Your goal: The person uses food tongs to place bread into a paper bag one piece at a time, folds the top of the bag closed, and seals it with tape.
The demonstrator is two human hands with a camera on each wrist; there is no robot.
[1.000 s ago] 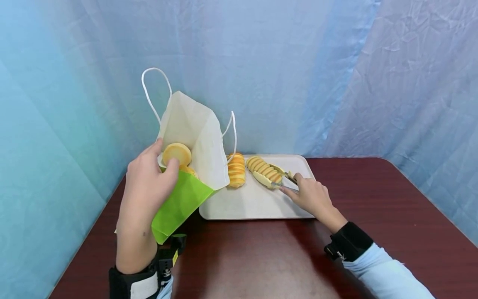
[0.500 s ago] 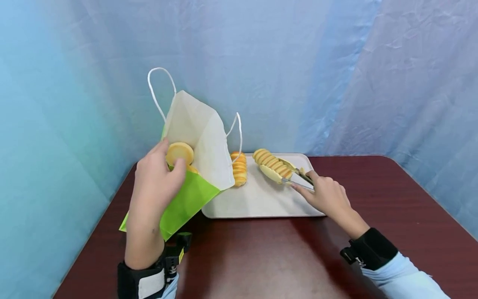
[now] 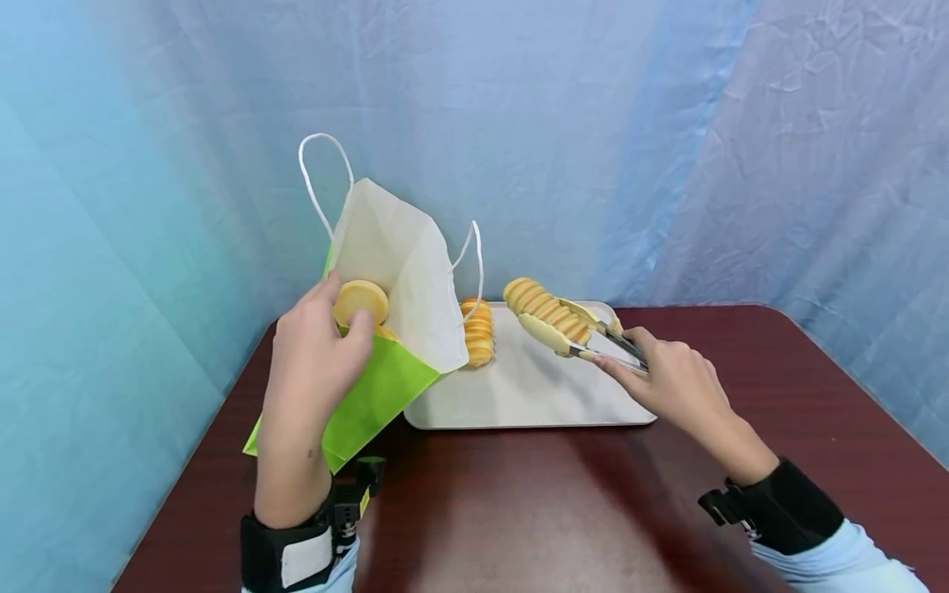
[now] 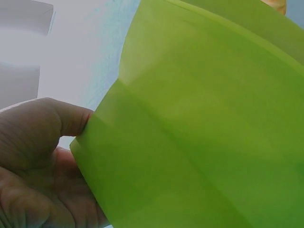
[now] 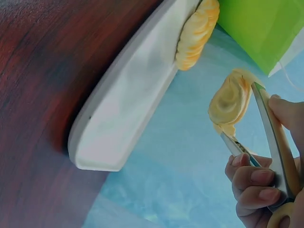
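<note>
No readable writing or brand is seen anywhere, not on the green paper bag and not on the white tray. The bag's rim is pinched by the left hand, with the bag tilted on the dark table and round buns visible at its mouth. Tongs are squeezed by the right hand, and a ridged bread roll is clamped in them, lifted just above the tray. A second roll is left on the tray beside the bag. The roll's spiral end is only shown by the right wrist view; mostly green paper is seen from the left wrist.
</note>
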